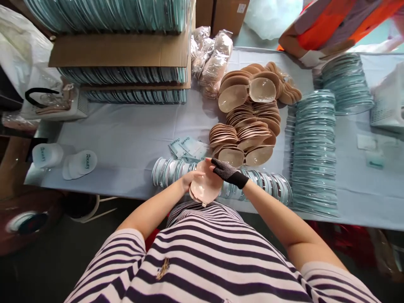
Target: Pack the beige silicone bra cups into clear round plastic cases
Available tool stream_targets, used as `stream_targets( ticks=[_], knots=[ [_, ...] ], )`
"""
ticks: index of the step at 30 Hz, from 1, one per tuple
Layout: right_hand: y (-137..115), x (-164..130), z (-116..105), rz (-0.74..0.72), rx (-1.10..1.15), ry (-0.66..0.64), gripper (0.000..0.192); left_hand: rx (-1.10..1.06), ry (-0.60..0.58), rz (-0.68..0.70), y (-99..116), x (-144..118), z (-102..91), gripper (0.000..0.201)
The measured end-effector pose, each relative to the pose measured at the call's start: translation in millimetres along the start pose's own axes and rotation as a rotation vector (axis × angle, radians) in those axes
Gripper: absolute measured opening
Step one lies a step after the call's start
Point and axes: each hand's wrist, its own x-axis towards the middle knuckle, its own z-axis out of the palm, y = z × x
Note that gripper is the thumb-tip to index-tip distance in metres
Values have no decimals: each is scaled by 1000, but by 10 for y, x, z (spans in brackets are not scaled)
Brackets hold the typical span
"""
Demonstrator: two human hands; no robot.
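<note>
The left hand (188, 180) seems partly hidden behind the beige cup (205, 185); the top edge crops a co-worker (328, 25).

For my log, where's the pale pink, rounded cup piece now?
The cup piece is below centre in the head view, between the bare left hand and black-gloved right hand, partly hiding the row of clear plastic packs.

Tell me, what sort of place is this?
Probably a packing or assembly workshop: stacks of tan cups and rows of clear round cases line a long table, and another person in orange is opposite.
</note>
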Motion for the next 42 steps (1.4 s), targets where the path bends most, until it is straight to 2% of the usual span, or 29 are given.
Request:
stream_targets(
  ticks=[2,5,7,9,11,13,15,18,23,26,29,30,33,36,38,42],
  knots=[
    [-20,272,-1,-24,89,-79,48,-68,24,-63,-11,-52,-130,38],
    [-60,857,-12,50,44,33,43,-146,186,13,45,-127,-332,43],
    [-85,1286,34,209,-162,115,43,-201,295,102,125,-179,-452,42],
    [-100,1650,141,396,-442,94,55,-253,356,179,227,-230,-546,39],
    [-96,1892,290,491,-681,14,66,-304,362,248,335,-268,-610,34],
    [-71,2011,429,493,-806,-35,59,-354,309,326,438,-280,-648,33],
    [-31,2047,503,444,-845,-39,43,-397,248,419,530,-261,-668,43],
    [26,2046,443,392,-837,-27,24,-436,224,513,649,-191,-675,62],
    [1,1977,191,461,-637,94,29,-480,252,465,799,-104,-618,79],
    [-67,1900,246,481,-628,99,38,-490,318,501,824,-168,-603,75],
    [-90,1847,477,420,-768,-31,65,-486,458,642,773,-335,-672,67],
    [-81,1836,561,400,-816,-66,68,-483,497,674,741,-403,-709,66],
    [-21,1805,726,349,-892,-79,49,-468,582,717,630,-588,-814,64],
    [48,1757,727,309,-891,-62,36,-454,637,706,548,-679,-845,63],
    [73,1708,673,301,-877,-67,36,-453,633,696,526,-686,-814,62],
    [62,1622,594,301,-886,-71,47,-442,548,711,528,-659,-717,60]
  ],
)
